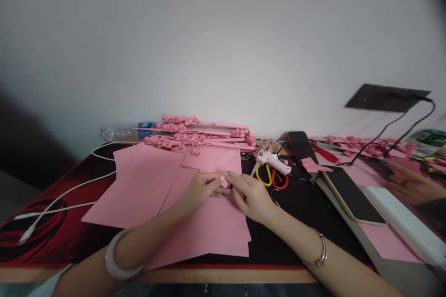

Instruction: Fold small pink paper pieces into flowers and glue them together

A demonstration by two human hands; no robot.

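Note:
Fingers of my left hand (204, 189) and my right hand (252, 195) meet over the pink sheets, both pinching a small piece of pink paper (225, 184). Its exact shape is mostly hidden by the fingertips. Large pink paper sheets (139, 185) lie beneath and to the left of my hands. Just right of my right hand are a white glue gun (273, 161) and scissors (266, 176) with yellow and red handles. Beyond my hands lies a pile of pink paper flowers (190, 139) on rolled paper stems.
A clear plastic bottle (120, 132) and white cable (59, 199) are at the left. Rightward lie a dark phone (301, 146), a second phone (353, 195), a white power strip (404, 222) and more flowers (369, 146). Another person's hand (413, 181) is at the right edge.

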